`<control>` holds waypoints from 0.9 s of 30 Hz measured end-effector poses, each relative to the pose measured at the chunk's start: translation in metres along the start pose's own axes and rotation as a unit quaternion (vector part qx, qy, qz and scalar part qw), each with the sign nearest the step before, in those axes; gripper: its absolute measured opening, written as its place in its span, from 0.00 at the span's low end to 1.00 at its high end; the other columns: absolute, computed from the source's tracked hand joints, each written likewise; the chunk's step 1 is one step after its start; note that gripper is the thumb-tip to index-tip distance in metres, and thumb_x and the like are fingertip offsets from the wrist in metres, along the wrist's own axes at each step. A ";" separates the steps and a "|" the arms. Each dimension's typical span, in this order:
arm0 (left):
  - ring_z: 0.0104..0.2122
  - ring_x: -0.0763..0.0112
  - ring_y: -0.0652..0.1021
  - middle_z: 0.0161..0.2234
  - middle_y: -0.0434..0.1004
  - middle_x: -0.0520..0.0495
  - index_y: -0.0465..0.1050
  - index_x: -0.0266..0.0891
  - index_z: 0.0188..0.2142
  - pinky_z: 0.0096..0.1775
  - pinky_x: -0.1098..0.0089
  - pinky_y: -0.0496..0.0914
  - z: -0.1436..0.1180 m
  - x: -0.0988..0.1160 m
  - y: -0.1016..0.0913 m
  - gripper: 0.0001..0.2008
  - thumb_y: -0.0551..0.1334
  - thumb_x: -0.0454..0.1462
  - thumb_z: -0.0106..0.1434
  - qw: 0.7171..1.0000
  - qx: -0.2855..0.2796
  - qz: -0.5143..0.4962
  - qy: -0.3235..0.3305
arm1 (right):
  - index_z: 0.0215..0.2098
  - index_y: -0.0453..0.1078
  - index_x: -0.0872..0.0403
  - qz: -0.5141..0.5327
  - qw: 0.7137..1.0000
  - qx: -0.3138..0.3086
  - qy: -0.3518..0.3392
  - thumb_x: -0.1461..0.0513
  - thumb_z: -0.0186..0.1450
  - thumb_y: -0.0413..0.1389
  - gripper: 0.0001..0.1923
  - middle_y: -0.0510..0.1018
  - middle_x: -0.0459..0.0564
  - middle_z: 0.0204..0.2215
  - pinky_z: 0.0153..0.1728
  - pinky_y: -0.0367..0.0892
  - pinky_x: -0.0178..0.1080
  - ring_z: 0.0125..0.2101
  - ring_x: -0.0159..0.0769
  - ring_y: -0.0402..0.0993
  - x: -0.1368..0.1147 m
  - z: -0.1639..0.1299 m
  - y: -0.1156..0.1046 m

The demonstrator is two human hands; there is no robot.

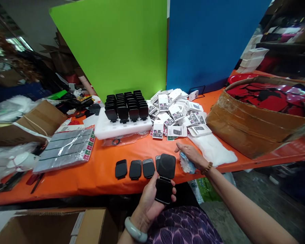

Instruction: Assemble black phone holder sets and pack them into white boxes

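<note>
Under right hand [193, 156], half-hidden cloth [186, 166]

Left hand [148, 203] grips open black compact [165, 178]; right hand [191, 156] clutches cloth [186, 166].

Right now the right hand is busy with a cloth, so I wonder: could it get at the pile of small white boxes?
Probably yes: the right hand lies on the table just before the white boxes, nothing between them, though it holds a cloth.
</note>
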State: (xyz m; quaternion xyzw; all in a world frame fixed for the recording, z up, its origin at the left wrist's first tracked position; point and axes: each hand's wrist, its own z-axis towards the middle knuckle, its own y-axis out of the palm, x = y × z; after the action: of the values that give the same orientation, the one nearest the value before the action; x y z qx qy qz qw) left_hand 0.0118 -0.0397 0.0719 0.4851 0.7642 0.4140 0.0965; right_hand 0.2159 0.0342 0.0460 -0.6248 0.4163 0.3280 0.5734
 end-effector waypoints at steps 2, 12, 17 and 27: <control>0.25 0.66 0.75 0.28 0.75 0.41 0.71 0.32 0.33 0.26 0.70 0.65 0.003 0.002 -0.002 0.24 0.47 0.48 0.69 1.000 -0.001 -0.004 -0.010 | 0.31 0.70 0.56 0.117 0.986 -0.109 0.040 0.42 0.62 0.49 0.26 0.71 0.44 0.20 0.22 0.59 0.33 0.20 0.31 0.65 0.000 -0.017 0.000; 0.21 0.67 0.74 0.25 0.75 0.43 0.70 0.33 0.33 0.26 0.68 0.67 0.023 -0.002 -0.010 0.18 0.49 0.43 0.70 0.993 0.102 -0.047 0.035 | 0.33 0.71 0.54 0.031 0.989 -0.019 -0.141 0.60 0.61 0.57 0.05 0.76 0.47 0.28 0.32 0.66 0.35 0.29 0.35 0.72 -0.025 -0.063 0.029; 0.23 0.70 0.74 0.23 0.72 0.47 0.69 0.34 0.27 0.32 0.67 0.71 0.022 0.012 -0.009 0.19 0.47 0.39 0.70 0.981 0.134 -0.119 0.078 | 0.43 0.70 0.53 -0.179 0.928 -0.045 -0.325 0.65 0.67 0.49 0.10 0.77 0.53 0.36 0.31 0.69 0.35 0.33 0.37 0.75 -0.029 -0.107 0.053; 0.35 0.63 0.77 0.31 0.76 0.44 0.72 0.34 0.32 0.45 0.61 0.68 0.013 0.008 -0.010 0.14 0.53 0.40 0.68 0.998 0.017 -0.026 0.055 | 0.48 0.69 0.54 -0.001 0.985 -0.059 -0.160 0.58 0.67 0.50 0.14 0.78 0.54 0.41 0.44 0.70 0.40 0.43 0.40 0.74 -0.011 -0.092 0.027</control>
State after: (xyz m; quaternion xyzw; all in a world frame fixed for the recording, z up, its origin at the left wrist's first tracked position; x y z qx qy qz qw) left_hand 0.0082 -0.0280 0.0583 0.4432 0.7877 0.4241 0.0566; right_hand 0.1805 -0.0549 0.0557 -0.5978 0.2985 0.4468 0.5949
